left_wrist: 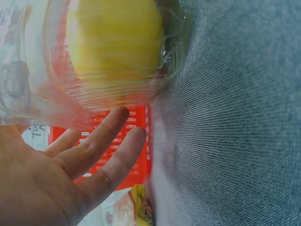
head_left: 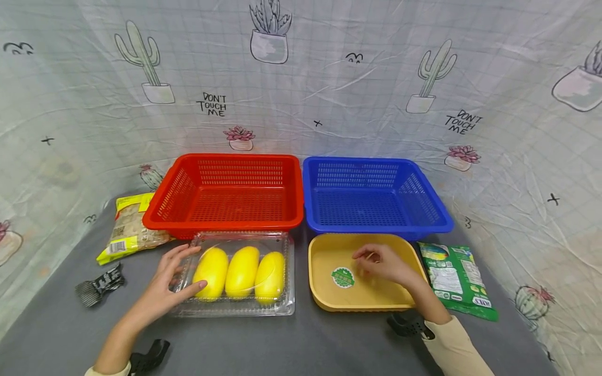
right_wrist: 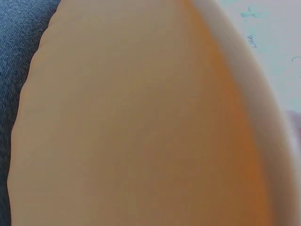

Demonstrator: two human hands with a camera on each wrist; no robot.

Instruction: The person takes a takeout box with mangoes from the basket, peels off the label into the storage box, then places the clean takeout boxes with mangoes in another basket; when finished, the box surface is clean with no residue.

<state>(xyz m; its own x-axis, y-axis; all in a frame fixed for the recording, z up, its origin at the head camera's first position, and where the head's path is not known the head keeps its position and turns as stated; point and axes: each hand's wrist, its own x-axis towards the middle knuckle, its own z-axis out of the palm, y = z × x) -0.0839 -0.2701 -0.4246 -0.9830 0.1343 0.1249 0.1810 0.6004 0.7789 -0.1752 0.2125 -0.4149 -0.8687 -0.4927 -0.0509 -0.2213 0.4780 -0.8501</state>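
Note:
Beside the left end of a clear plastic clamshell box (head_left: 290, 282), my left hand (head_left: 171, 284) is spread, its thumb over the lid's near-left part. Its straight fingers lie along the box's side in the left wrist view; firm contact cannot be made out. Three yellow mangoes (head_left: 242, 271) show through the plastic. My right hand (head_left: 383, 263) is over a shallow yellow tray (head_left: 324, 300), fingers loosely bent and nothing visible in them. On the tray's floor is a round green-and-white sticker (head_left: 343, 278). The tray's yellow wall (right_wrist: 131, 117) fills most of the right wrist view, hiding that hand.
Behind the box stands a red basket (head_left: 235, 203), and a blue basket (head_left: 357, 206) adjoins it. A yellow snack bag (head_left: 134, 224) and a crumpled black-and-grey item (head_left: 100, 285) lie left. To the tray's right is a green packet (head_left: 456, 277).

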